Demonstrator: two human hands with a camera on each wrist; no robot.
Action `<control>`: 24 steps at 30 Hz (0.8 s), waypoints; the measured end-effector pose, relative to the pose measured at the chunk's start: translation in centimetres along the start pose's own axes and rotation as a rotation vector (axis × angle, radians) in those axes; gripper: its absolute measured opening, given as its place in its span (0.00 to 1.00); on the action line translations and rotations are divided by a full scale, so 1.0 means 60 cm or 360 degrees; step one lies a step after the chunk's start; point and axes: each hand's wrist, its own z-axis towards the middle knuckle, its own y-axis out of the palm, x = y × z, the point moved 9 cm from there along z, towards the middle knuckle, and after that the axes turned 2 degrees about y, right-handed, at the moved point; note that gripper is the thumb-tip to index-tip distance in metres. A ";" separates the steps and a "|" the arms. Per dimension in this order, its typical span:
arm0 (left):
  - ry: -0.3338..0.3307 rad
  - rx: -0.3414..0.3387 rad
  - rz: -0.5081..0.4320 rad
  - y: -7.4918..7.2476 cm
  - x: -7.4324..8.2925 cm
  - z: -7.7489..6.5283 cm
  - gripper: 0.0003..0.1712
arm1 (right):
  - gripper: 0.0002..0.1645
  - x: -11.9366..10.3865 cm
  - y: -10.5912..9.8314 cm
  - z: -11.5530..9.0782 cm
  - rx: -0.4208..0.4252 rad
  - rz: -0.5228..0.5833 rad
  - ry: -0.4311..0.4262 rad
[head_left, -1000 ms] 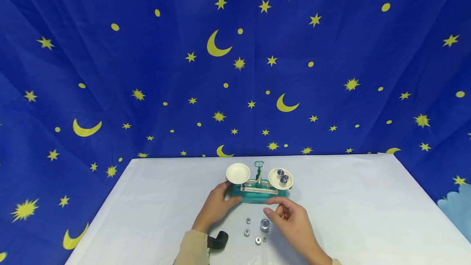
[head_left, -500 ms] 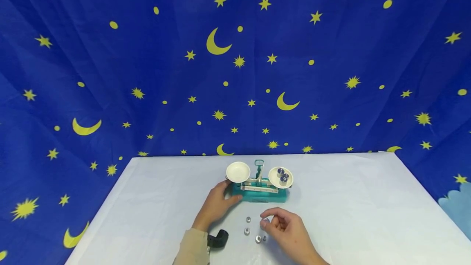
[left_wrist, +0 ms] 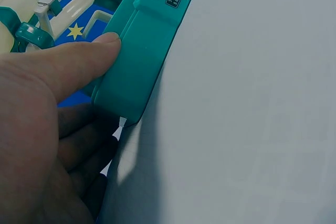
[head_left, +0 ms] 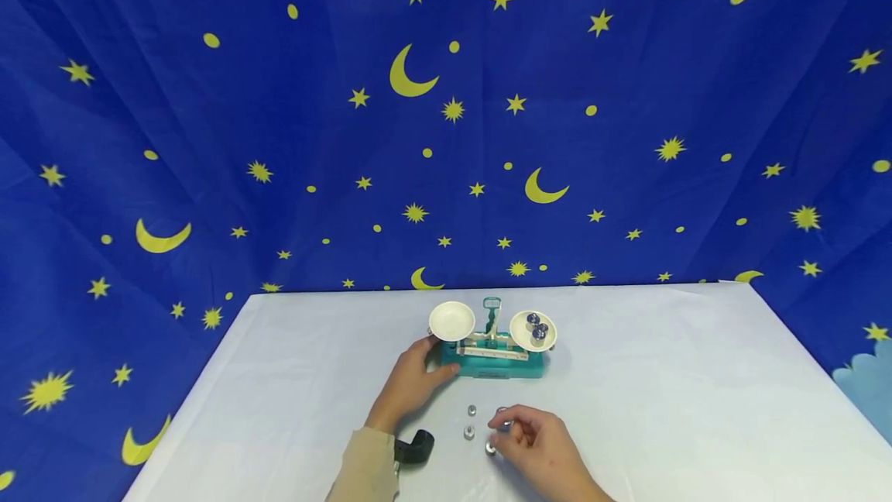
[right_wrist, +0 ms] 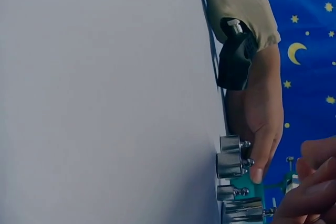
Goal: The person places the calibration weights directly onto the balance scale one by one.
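Observation:
A teal balance scale (head_left: 493, 366) with two cream pans stands on the table. My left hand (head_left: 411, 378) holds its left end; in the left wrist view the thumb (left_wrist: 107, 45) lies on the teal base (left_wrist: 139, 61) and the fingers are around its end. The left pan (head_left: 452, 321) is bare, while several metal weights (head_left: 539, 331) stand in the right pan (head_left: 521, 342). My right hand (head_left: 543, 448) hovers over more weights, thumb and forefinger bent and apart, with nothing visible between them. It partly hides the large weight (head_left: 502, 411); a smaller weight (head_left: 490, 448) is by the thumb.
Two small weights (head_left: 469, 432) stand left of the right hand. A black strap-like piece (head_left: 416, 448) sticks out at the left wrist. Behind the white table (head_left: 313, 378) hangs a blue cloth (head_left: 334, 138) with stars and moons.
My right hand has moved from beside the scale's front edge towards me and slightly left, over the weights. The left hand stays on the scale. The head view has tilted slightly.

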 end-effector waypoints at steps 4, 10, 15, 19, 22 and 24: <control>-0.0011 0.0002 -0.0012 -0.001 0.001 -0.001 0.42 | 0.11 0.006 0.003 0.001 -0.0005 -0.0022 0.0039; 0.0032 0.0021 -0.0009 -0.002 0.003 0.000 0.42 | 0.10 0.014 0.010 0.001 -0.0058 -0.0019 0.0048; 0.0040 0.0022 -0.0001 -0.002 0.004 -0.001 0.42 | 0.10 0.019 0.015 0.002 -0.0091 -0.0025 0.0033; 0.0022 0.0015 -0.0005 -0.002 0.003 -0.001 0.42 | 0.09 0.021 0.017 0.002 -0.0094 -0.0039 0.0034; 0.0001 0.0009 0.0001 -0.001 0.003 0.001 0.42 | 0.09 0.022 0.018 0.001 -0.0093 -0.0055 0.0039; 0.0010 0.0007 0.0007 -0.001 0.003 0.001 0.41 | 0.09 0.023 0.019 0.001 -0.0096 -0.0072 0.0038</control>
